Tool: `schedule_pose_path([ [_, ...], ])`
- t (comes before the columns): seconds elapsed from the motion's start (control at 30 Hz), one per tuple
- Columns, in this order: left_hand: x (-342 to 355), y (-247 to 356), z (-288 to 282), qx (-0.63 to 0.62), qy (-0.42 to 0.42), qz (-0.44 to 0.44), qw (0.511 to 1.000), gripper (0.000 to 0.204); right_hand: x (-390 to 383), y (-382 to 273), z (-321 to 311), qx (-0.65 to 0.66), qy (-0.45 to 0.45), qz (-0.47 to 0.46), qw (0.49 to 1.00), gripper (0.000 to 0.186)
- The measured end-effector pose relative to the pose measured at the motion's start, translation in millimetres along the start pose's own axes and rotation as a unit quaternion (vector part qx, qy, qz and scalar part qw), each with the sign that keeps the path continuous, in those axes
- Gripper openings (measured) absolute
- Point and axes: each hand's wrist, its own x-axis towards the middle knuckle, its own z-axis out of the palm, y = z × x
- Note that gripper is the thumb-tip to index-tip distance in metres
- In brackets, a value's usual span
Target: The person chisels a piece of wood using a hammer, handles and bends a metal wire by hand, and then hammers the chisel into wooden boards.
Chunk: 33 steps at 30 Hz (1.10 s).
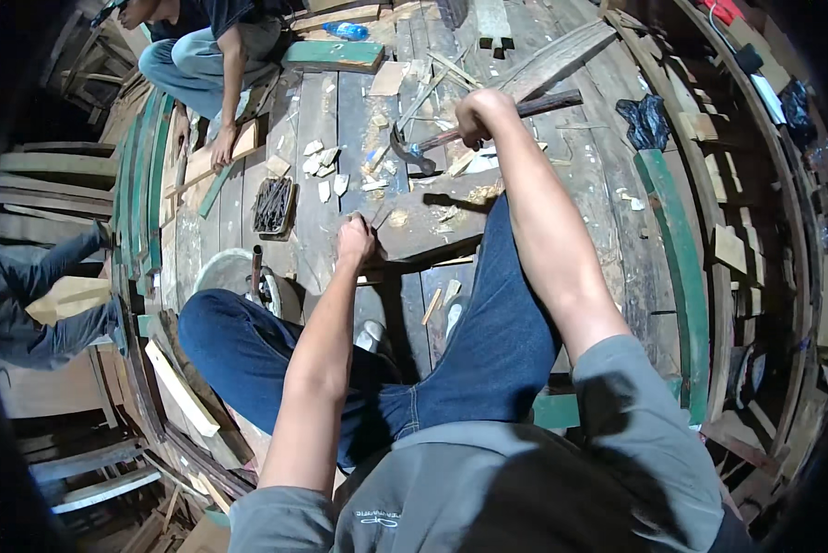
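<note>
My right hand (484, 117) is wrapped round the wooden handle of a claw hammer (414, 154), held up with its metal head pointing left and the handle's end sticking out to the right. Below it lies a thick wooden plank (423, 229), with wood chips scattered on its top. At the plank's left end my left hand (355, 240) is closed, pinching a thin dark piece that looks like a nail (380, 216). The hammer's shadow falls across the plank, and the head is apart from my left hand.
A tray of nails (274, 206) sits to the left, near a pale bucket (228, 274) with a handle standing in it. A co-worker (216, 64) crouches far left over boards. Wood offcuts (320, 158), a blue bottle (346, 31) and a green beam (677, 276) lie around.
</note>
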Motion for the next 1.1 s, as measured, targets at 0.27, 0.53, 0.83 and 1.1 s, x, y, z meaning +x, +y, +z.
schedule_pose_path([
  [0.27, 7.6, 1.2, 21.4, -0.006, -0.016, 0.080, 0.997, 0.023, 27.2, 11.2, 3.3, 0.226, -0.033, -0.001, 0.974, 0.013],
  [0.53, 0.7, -29.6, 28.3, 0.108, -0.021, 0.134, 0.985, 0.038, 3.7, -6.8, -2.4, 0.116, -0.002, -0.045, 0.992, 0.011],
  [0.83, 0.2, -25.8, 38.0, 0.070, -0.001, 0.100, 0.993, 0.037, 25.1, -9.5, 6.0, 0.100, -0.040, -0.041, 0.993, 0.020],
  [1.1, -5.8, -21.4, 28.7, 0.068, 0.044, 0.128, 0.988, 0.029, 23.3, -10.7, 10.2, 0.066, 0.009, -0.028, 0.997, 0.017],
])
